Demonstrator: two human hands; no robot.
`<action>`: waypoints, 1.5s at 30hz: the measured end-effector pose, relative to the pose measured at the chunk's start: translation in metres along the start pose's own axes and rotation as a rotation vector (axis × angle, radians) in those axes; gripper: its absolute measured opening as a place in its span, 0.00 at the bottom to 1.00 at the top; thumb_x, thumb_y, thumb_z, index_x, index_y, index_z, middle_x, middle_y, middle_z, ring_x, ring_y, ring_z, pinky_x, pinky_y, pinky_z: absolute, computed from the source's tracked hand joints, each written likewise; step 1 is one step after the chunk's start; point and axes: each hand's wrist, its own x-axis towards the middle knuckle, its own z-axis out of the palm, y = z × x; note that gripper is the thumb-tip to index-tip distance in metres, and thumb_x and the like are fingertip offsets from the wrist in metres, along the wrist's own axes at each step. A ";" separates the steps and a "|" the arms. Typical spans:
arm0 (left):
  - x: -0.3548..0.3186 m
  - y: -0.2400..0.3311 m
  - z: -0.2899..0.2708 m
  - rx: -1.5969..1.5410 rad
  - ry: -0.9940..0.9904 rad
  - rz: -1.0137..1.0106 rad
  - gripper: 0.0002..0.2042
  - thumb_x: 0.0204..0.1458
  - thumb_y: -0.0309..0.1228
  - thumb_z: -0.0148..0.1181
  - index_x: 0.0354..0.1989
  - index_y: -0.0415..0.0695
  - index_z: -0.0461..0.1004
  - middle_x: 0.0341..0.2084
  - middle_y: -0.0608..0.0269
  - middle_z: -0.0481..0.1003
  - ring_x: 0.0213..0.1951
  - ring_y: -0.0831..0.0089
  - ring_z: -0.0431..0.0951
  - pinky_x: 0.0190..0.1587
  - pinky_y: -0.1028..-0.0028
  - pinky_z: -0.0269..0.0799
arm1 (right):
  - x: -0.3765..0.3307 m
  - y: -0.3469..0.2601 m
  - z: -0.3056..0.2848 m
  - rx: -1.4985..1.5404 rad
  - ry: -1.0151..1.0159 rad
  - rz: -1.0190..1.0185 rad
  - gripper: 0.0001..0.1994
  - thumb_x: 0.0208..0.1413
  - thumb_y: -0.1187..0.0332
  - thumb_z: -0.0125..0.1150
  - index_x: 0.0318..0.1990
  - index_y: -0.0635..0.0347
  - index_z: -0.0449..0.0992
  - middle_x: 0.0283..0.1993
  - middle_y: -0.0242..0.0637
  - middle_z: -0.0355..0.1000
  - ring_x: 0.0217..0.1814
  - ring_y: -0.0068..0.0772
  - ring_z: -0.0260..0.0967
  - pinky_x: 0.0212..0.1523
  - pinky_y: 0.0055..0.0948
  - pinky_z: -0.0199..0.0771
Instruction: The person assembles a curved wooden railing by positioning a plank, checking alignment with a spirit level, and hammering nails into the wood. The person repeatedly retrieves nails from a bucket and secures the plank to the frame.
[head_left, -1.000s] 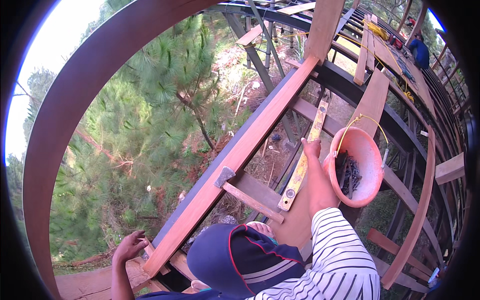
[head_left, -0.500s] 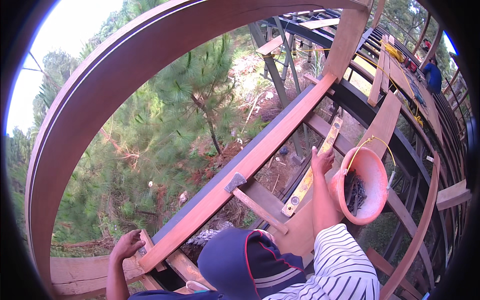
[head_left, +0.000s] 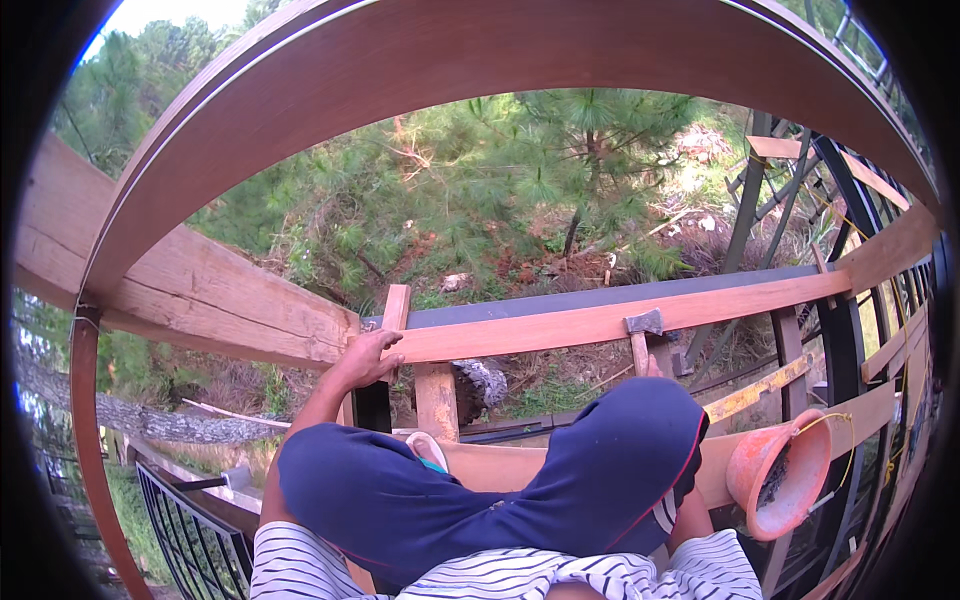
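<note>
My left hand (head_left: 368, 360) rests on the wood where a short upright block (head_left: 396, 307) meets the long reddish beam (head_left: 530, 335); its fingers are spread, with nothing held. My right forearm (head_left: 690, 518) runs up behind my bent right knee, which covers most or all of the right hand. Just beyond that knee a hatchet (head_left: 644, 322) has its head on the beam, its handle partly hidden. A yellow spirit level (head_left: 755, 390) lies to the right, partly behind the knee. An orange bucket (head_left: 812, 460) with a wire handle holds dark nails (head_left: 773, 482).
A thick cracked timber (head_left: 200, 290) joins from the left, and a curved wooden member (head_left: 500, 60) arches overhead. Dark metal framing (head_left: 845, 330) stands at right, a black metal grille (head_left: 195, 530) at lower left. Gaps between the boards open onto a slope with pines far below.
My view has swung left and down, so my legs now fill the lower middle. My left hand has come onto the block; my right hand has left the spirit level and gone behind the knee.
</note>
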 end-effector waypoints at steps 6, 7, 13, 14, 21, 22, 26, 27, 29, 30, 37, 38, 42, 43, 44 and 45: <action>-0.082 -0.038 0.069 -0.127 0.292 0.178 0.14 0.55 0.30 0.68 0.48 0.40 0.78 0.43 0.52 0.78 0.48 0.52 0.79 0.53 0.59 0.76 | -0.039 -0.032 0.004 -0.024 -0.145 -0.087 0.38 0.55 0.53 0.72 0.70 0.60 0.64 0.56 0.51 0.72 0.60 0.60 0.72 0.58 0.53 0.73; -0.092 -0.035 0.080 -0.115 0.330 0.218 0.16 0.54 0.30 0.68 0.50 0.40 0.77 0.46 0.52 0.77 0.52 0.52 0.77 0.57 0.58 0.74 | -0.041 -0.041 0.003 -0.015 -0.183 -0.110 0.38 0.55 0.53 0.72 0.70 0.60 0.64 0.56 0.51 0.73 0.60 0.60 0.72 0.58 0.53 0.73; -0.120 -0.045 0.126 -0.053 0.542 0.277 0.31 0.53 0.41 0.72 0.62 0.38 0.71 0.61 0.46 0.70 0.61 0.49 0.71 0.66 0.53 0.65 | -0.031 -0.121 0.025 -0.044 -0.510 -0.376 0.38 0.56 0.54 0.71 0.71 0.58 0.63 0.53 0.51 0.75 0.58 0.61 0.73 0.56 0.54 0.73; -0.115 -0.051 0.129 -0.056 0.549 0.258 0.33 0.54 0.46 0.69 0.64 0.38 0.69 0.62 0.45 0.69 0.63 0.49 0.70 0.67 0.53 0.65 | -0.028 -0.134 0.029 -0.080 -0.558 -0.427 0.38 0.56 0.54 0.71 0.71 0.58 0.63 0.53 0.51 0.75 0.57 0.61 0.74 0.56 0.54 0.73; -0.095 -0.135 0.118 0.025 0.546 0.065 0.51 0.57 0.72 0.47 0.72 0.33 0.61 0.71 0.40 0.61 0.73 0.46 0.59 0.76 0.53 0.50 | -0.026 -0.273 0.124 -0.561 -1.106 -0.696 0.28 0.57 0.62 0.69 0.63 0.60 0.68 0.47 0.55 0.77 0.51 0.62 0.76 0.51 0.52 0.76; -0.086 -0.144 0.119 0.066 0.510 0.070 0.53 0.57 0.74 0.44 0.72 0.33 0.60 0.72 0.40 0.60 0.75 0.46 0.57 0.78 0.53 0.47 | -0.028 -0.275 0.135 -0.563 -1.164 -0.759 0.28 0.57 0.61 0.69 0.63 0.60 0.68 0.46 0.56 0.77 0.51 0.62 0.76 0.51 0.52 0.76; -0.073 -0.171 0.132 0.283 0.367 0.083 0.53 0.55 0.75 0.44 0.73 0.36 0.60 0.73 0.43 0.59 0.76 0.50 0.54 0.79 0.52 0.41 | -0.040 -0.285 0.176 -0.583 -1.410 -0.908 0.27 0.57 0.57 0.69 0.59 0.62 0.71 0.48 0.57 0.78 0.52 0.62 0.77 0.53 0.53 0.76; -0.073 -0.177 0.135 0.296 0.367 0.083 0.52 0.55 0.74 0.45 0.73 0.37 0.61 0.73 0.44 0.60 0.76 0.51 0.54 0.79 0.52 0.41 | -0.043 -0.289 0.181 -0.586 -1.443 -0.968 0.28 0.57 0.56 0.69 0.60 0.62 0.71 0.48 0.57 0.78 0.52 0.61 0.77 0.53 0.52 0.77; -0.069 -0.187 0.139 0.320 0.384 0.094 0.50 0.55 0.72 0.47 0.72 0.38 0.62 0.72 0.47 0.61 0.76 0.53 0.54 0.79 0.52 0.42 | -0.035 -0.297 0.187 -0.565 -1.476 -0.930 0.29 0.56 0.55 0.70 0.60 0.64 0.72 0.47 0.57 0.79 0.49 0.60 0.78 0.51 0.51 0.78; -0.067 -0.192 0.138 0.332 0.402 0.102 0.49 0.55 0.71 0.48 0.72 0.39 0.63 0.72 0.48 0.63 0.76 0.54 0.55 0.79 0.53 0.43 | -0.029 -0.303 0.189 -0.555 -1.492 -0.913 0.30 0.56 0.55 0.71 0.60 0.65 0.73 0.47 0.58 0.79 0.48 0.60 0.79 0.49 0.50 0.78; -0.052 -0.201 0.134 0.361 0.438 0.147 0.41 0.57 0.64 0.53 0.65 0.40 0.72 0.55 0.56 0.75 0.62 0.59 0.71 0.70 0.55 0.58 | -0.038 -0.296 0.188 -0.518 -1.087 -0.751 0.25 0.55 0.59 0.72 0.54 0.67 0.76 0.41 0.59 0.79 0.45 0.62 0.78 0.47 0.50 0.78; -0.054 -0.202 0.133 0.372 0.463 0.156 0.40 0.57 0.64 0.53 0.65 0.40 0.72 0.54 0.56 0.75 0.61 0.59 0.71 0.69 0.56 0.59 | -0.041 -0.297 0.189 -0.486 -1.175 -0.837 0.25 0.54 0.59 0.72 0.55 0.67 0.77 0.43 0.59 0.80 0.46 0.62 0.78 0.48 0.49 0.79; -0.057 -0.201 0.138 0.400 0.526 0.179 0.37 0.60 0.61 0.51 0.64 0.41 0.73 0.51 0.56 0.76 0.59 0.60 0.73 0.67 0.57 0.61 | -0.025 -0.300 0.189 -0.376 -1.135 -0.725 0.27 0.54 0.58 0.72 0.57 0.66 0.78 0.45 0.58 0.80 0.49 0.61 0.79 0.51 0.49 0.79; -0.057 -0.200 0.139 0.402 0.530 0.178 0.36 0.60 0.61 0.51 0.64 0.41 0.73 0.51 0.56 0.76 0.59 0.60 0.73 0.67 0.57 0.61 | -0.020 -0.304 0.186 -0.301 -1.030 -0.610 0.26 0.54 0.58 0.72 0.56 0.66 0.78 0.44 0.58 0.80 0.48 0.61 0.79 0.51 0.49 0.79; -0.057 -0.200 0.138 0.398 0.529 0.178 0.36 0.61 0.61 0.51 0.64 0.41 0.73 0.51 0.56 0.76 0.58 0.60 0.73 0.66 0.57 0.61 | -0.016 -0.308 0.185 -0.378 -1.021 -0.682 0.25 0.54 0.58 0.72 0.54 0.67 0.78 0.41 0.59 0.80 0.46 0.62 0.79 0.50 0.49 0.79; -0.053 -0.196 0.135 0.394 0.532 0.187 0.36 0.61 0.61 0.51 0.64 0.41 0.74 0.50 0.56 0.76 0.58 0.60 0.73 0.66 0.57 0.62 | -0.018 -0.303 0.182 -0.408 -1.028 -0.741 0.24 0.54 0.58 0.72 0.53 0.67 0.79 0.40 0.59 0.80 0.45 0.62 0.79 0.50 0.48 0.79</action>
